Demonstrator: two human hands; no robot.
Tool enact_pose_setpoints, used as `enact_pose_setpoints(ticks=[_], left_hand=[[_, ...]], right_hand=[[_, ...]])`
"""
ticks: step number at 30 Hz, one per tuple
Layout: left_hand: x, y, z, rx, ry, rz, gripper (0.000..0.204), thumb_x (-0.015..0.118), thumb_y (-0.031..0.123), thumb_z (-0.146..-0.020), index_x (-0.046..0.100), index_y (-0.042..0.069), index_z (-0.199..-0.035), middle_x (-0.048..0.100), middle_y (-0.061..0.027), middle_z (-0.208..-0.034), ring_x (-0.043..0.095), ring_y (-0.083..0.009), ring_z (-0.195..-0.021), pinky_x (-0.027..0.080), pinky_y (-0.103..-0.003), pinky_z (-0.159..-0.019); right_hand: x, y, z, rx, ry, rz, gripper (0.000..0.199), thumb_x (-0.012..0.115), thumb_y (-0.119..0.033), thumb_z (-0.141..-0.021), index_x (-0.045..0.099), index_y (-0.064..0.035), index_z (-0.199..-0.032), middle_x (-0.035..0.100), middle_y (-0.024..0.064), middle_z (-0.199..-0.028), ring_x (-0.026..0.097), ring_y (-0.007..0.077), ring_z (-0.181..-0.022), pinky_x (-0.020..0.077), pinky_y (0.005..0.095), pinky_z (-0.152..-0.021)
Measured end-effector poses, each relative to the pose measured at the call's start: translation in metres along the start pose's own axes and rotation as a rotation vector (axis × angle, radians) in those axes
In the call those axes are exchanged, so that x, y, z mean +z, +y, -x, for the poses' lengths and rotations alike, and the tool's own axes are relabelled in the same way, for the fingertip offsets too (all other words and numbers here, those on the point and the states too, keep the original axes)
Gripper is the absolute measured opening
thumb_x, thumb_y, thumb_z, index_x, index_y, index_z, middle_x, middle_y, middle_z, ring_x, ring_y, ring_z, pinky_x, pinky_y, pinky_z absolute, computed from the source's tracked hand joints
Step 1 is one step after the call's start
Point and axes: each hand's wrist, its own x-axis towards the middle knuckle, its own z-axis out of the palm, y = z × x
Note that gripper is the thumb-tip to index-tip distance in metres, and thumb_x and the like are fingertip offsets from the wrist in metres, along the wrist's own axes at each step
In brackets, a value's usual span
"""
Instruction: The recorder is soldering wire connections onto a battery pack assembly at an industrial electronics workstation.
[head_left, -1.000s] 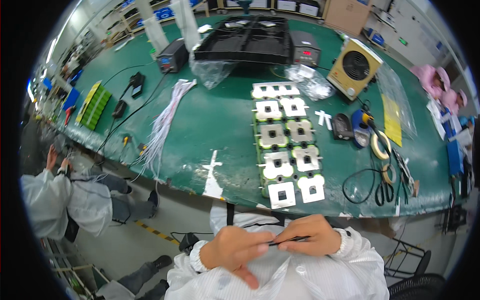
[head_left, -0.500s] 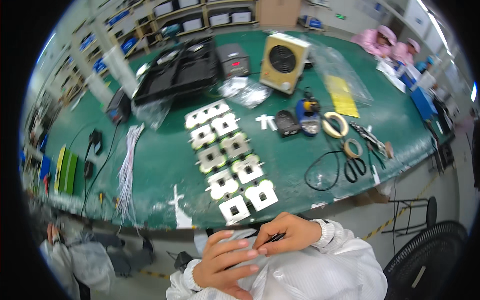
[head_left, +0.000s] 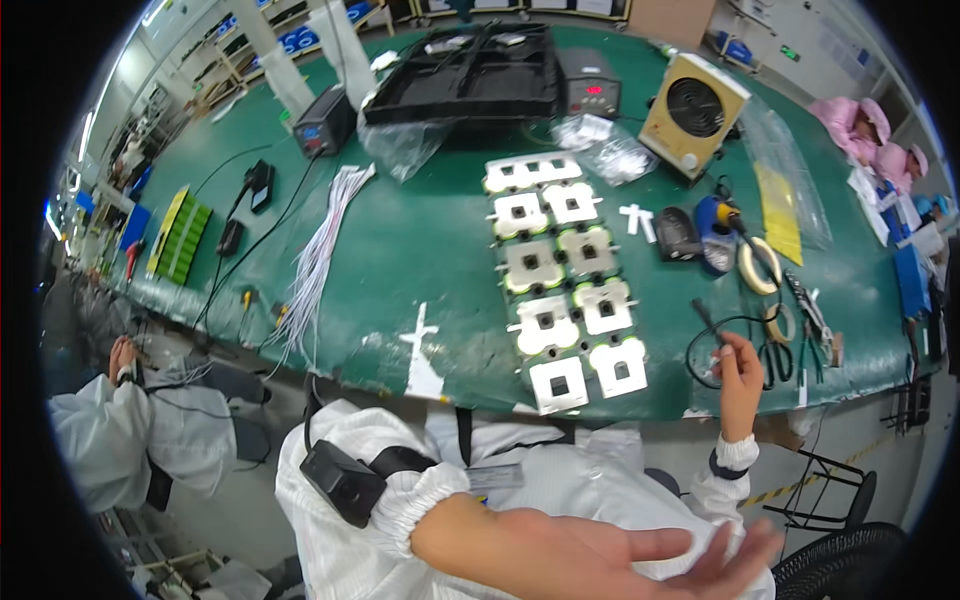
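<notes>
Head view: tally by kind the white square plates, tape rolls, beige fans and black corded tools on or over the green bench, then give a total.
White square plates: 10
Tape rolls: 2
Beige fan: 1
Black corded tool, in the right hand: 1
Total: 14

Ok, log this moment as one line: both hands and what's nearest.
left hand: open, palm up, empty, near lap | right hand: at table edge, pinching thin black tool beside black cable | white plates: untouched
</notes>
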Motion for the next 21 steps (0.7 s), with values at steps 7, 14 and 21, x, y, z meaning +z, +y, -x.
enact_pose_setpoints(ticks=[7, 14, 21], left_hand=[[-0.007, -0.004, 0.037, -0.125, 0.177, -0.194, 0.029, 0.058, 0.025, -0.100, 0.070, 0.001, -0.112, 0.056, -0.0138, -0.147, 0.052, -0.0295, -0.135, 0.039, -0.047, -0.117], [-0.017, 0.057, 0.171, -1.575, 0.411, 0.151, 0.039, 0.053, 0.035, -0.103, 0.064, -0.002, -0.109, 0.069, -0.0232, -0.114, 0.066, -0.0350, -0.111, 0.051, -0.043, -0.101], [0.026, 0.157, 0.209, -2.038, -0.014, 0.516, 0.033, 0.075, 0.016, -0.088, 0.065, -0.001, -0.113, 0.069, -0.0177, -0.118, 0.066, -0.0321, -0.111, 0.048, -0.041, -0.101]], right_hand=[[0.030, 0.027, -0.019, -0.367, 0.047, 0.689, 0.036, 0.065, -0.007, -0.091, 0.064, -0.0004, -0.126, 0.059, 0.0199, -0.131, 0.054, 0.0374, -0.123, 0.0438, 0.0449, -0.104], [0.035, -0.014, -0.018, -0.336, -0.003, 0.471, 0.026, 0.069, -0.007, -0.089, 0.069, -0.0010, -0.114, 0.064, 0.0170, -0.128, 0.059, 0.0356, -0.117, 0.0482, 0.0420, -0.099], [0.045, -0.037, -0.031, -0.426, -0.090, 0.291, 0.020, 0.067, -0.002, -0.091, 0.071, 0.0006, -0.110, 0.071, 0.0157, -0.116, 0.068, 0.0261, -0.102, 0.0518, 0.0334, -0.089]])
